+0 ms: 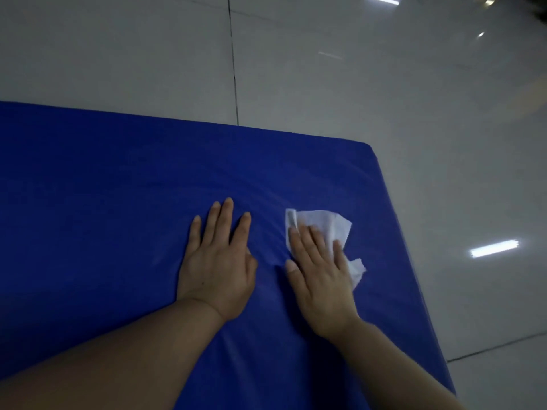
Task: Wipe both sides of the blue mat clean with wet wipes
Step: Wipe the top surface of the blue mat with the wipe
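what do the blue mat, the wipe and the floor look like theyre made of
Blue mat: probably padded foam under a smooth, slightly shiny cover; it wrinkles and dents around the pressing hands.
Wet wipe: thin white nonwoven sheet, crumpled and slightly see-through at its edges.
Floor: large glossy pale tiles, likely ceramic or polished stone; dark joint lines and mirror-like light reflections show.

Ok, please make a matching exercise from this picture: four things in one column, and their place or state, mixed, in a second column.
Column one:
1. left hand
2. right hand
3. wet wipe
4. floor

Column two:
a. white, crumpled, on the blue mat
b. pale glossy tiles
c. flat on the mat, bare
d. pressing the wipe down

Pairs: 1-c, 2-d, 3-a, 4-b
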Available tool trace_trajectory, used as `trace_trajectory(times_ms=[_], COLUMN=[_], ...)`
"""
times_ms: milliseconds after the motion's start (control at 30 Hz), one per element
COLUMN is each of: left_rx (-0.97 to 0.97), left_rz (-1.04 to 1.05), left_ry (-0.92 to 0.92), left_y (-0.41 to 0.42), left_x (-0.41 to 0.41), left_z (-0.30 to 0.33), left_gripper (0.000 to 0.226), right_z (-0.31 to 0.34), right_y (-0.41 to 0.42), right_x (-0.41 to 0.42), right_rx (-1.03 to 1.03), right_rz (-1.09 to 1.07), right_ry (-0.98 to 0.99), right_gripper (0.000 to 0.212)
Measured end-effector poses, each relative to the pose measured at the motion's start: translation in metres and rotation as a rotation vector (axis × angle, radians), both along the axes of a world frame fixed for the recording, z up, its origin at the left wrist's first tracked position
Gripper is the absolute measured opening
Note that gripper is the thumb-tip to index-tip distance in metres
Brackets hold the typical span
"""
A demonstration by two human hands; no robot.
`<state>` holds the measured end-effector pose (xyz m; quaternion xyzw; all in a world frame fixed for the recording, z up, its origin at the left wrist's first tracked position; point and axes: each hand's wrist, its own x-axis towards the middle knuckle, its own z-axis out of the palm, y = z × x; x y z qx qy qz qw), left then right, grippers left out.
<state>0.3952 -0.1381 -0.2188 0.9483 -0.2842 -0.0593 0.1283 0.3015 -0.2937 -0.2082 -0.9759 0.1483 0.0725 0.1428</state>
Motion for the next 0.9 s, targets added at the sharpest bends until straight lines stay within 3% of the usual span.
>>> trace_trajectory(times_ms=[33,100,200,233,300,367,467,533,633,900], left_rx=[-0.008,-0.036,-0.052,-0.051,-0.043,-0.031,0.004,0.012,0.002,-0.205], left_rz=[-0.002,0.003,0.019,0.018,0.015,0.015,0.009,0.011,0.016,-0.086], left_ry=[0.013,0.034,0.037,0.046,0.061,0.073,0.082,0.083,0.084,0.054], left_y=[0.0,0.0,0.0,0.0,0.002,0.002,0.001,0.001,0.002,0.025], left_x=[0.0,0.0,-0.001,-0.001,0.0,0.0,0.0,0.001,0.0,-0.027], left_z=[0.001,0.003,0.006,0.007,0.009,0.011,0.014,0.015,0.015,0.012], left_gripper=[0.068,0.072,0.065,0.064,0.065,0.066,0.066,0.065,0.063,0.046], right_z=[0.0,0.001,0.007,0.007,0.007,0.006,0.004,0.004,0.0,-0.001], right_y=[-0.002,-0.035,-0.083,-0.082,-0.048,-0.003,0.01,-0.011,-0.029,-0.025], right_x=[-0.004,-0.011,-0.015,-0.015,-0.015,-0.024,-0.046,-0.048,-0.037,-0.034], right_rx=[0.001,-0.075,-0.04,-0.04,-0.086,0.019,0.096,0.038,-0.012,-0.108], right_rz=[0.046,-0.068,-0.504,-0.531,-0.351,-0.113,0.08,-0.065,-0.347,-0.362], right_ry=[-0.035,-0.131,0.073,0.122,0.067,-0.046,-0.014,-0.092,0.062,0.051], right_gripper=[0.069,0.057,0.046,0.045,0.052,0.068,0.061,0.057,0.067,0.076])
